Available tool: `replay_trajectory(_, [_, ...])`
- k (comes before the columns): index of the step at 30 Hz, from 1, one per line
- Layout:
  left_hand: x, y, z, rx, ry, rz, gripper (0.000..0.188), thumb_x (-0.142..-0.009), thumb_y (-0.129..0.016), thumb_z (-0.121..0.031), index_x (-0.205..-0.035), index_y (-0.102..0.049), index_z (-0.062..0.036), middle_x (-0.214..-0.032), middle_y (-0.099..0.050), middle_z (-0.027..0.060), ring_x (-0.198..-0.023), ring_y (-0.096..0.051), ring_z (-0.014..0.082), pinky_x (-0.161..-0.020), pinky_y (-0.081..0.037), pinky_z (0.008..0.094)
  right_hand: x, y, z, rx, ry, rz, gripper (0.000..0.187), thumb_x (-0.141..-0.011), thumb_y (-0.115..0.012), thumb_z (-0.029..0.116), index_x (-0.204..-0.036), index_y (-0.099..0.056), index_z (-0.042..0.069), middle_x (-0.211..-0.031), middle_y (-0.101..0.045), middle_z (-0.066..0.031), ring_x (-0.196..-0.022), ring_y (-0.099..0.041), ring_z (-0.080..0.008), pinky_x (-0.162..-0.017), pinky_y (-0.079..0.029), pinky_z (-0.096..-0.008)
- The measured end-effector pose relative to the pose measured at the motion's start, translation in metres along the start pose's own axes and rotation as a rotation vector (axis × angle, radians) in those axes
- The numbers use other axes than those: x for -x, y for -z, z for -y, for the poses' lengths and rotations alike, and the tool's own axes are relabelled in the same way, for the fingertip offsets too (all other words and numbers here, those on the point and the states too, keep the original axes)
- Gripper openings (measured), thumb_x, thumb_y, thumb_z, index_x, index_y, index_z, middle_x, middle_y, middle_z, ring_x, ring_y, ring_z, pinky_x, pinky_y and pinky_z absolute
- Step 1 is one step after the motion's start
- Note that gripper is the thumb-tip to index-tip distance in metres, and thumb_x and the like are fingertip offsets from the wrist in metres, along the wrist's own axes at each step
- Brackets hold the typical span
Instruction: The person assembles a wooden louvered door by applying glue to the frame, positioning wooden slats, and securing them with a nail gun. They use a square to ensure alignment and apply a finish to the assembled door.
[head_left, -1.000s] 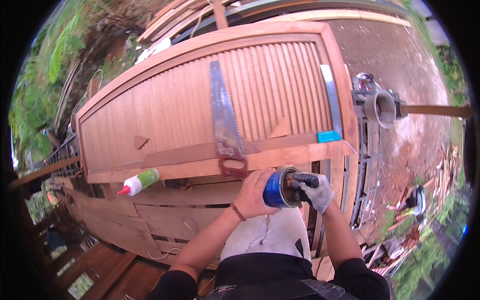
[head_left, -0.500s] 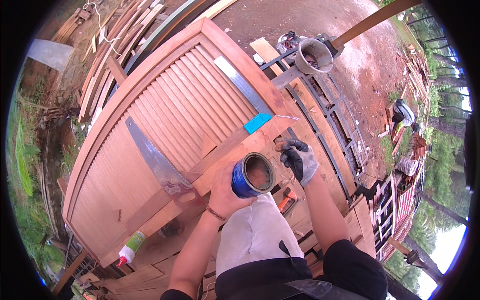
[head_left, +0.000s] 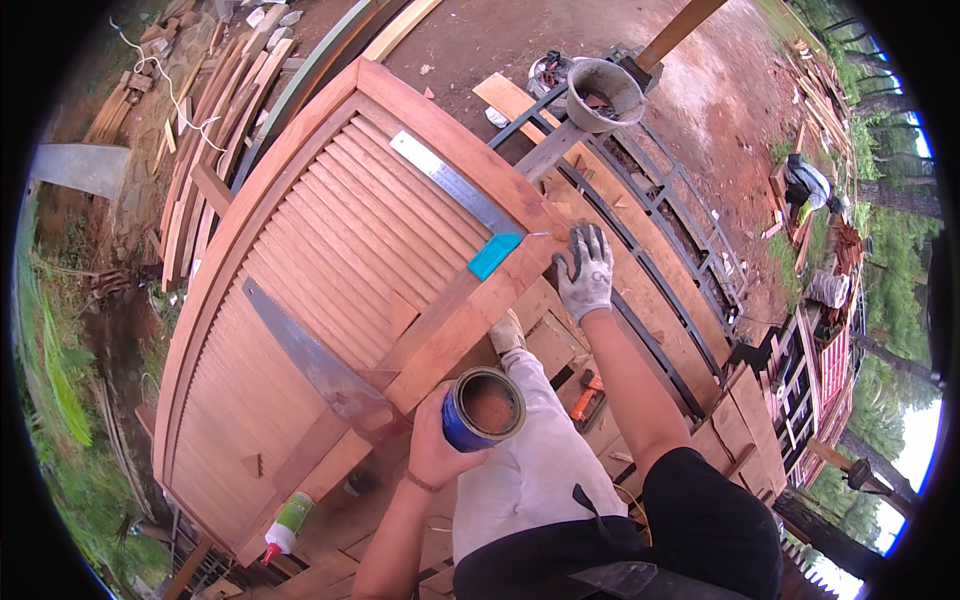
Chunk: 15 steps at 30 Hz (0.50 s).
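My bare left hand is wrapped round a blue tin, its open top showing brown paste-like stuff inside. My right hand, in a grey and black work glove, is stretched out with its fingers apart at the near right corner of a slatted wooden panel; whether the fingertips press on the wood I cannot tell. Beside that corner, a try square with a blue stock lies on the panel. A handsaw rests across the slats and the near rail. Nothing shows in my right hand.
A glue bottle with a red cap lies by the panel's lower left. An orange tool is on the boards beside my leg. A bucket stands beyond the far right corner, near a black metal frame. Stacked timber lies far left.
My right hand has gone from curled fingers near the tin to stretched fingers up at the panel's corner. The tin, in my left hand, has moved slightly lower and left. The view has shifted.
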<state>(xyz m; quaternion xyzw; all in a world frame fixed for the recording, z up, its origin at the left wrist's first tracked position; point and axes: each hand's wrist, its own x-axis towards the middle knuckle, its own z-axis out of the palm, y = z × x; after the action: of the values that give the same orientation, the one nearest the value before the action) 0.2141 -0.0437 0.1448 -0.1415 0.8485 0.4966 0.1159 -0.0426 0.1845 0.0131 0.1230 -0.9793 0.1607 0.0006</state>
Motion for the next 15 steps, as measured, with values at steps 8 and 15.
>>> replay_trajectory(8, [0.011,-0.006,0.004,0.021,0.018,-0.008,0.107,-0.048,-0.092,-0.029,-0.138,-0.04,-0.0013,-0.129,-0.052,0.0179,-0.121,-0.05,0.0355,-0.103,-0.042,0.0433,0.003,-0.013,0.042,0.146,-0.014,0.209,0.084,-0.094,-0.047,0.051,-0.152,-0.018,-0.003,-0.16,-0.013,-0.0236,-0.149,-0.007,-0.0379,-0.121,-0.003,-0.051])
replay_trajectory(15, [0.015,-0.013,0.009,0.025,0.021,0.03,0.109,-0.048,-0.093,-0.03,-0.138,-0.04,-0.0018,-0.129,-0.052,0.0185,-0.121,-0.051,0.0355,-0.103,-0.042,0.0431,-0.004,-0.007,0.055,0.209,-0.021,0.27,0.083,-0.094,-0.045,0.055,-0.153,-0.022,0.001,-0.161,-0.014,-0.0201,-0.15,-0.007,-0.0366,-0.121,0.0,-0.0513])
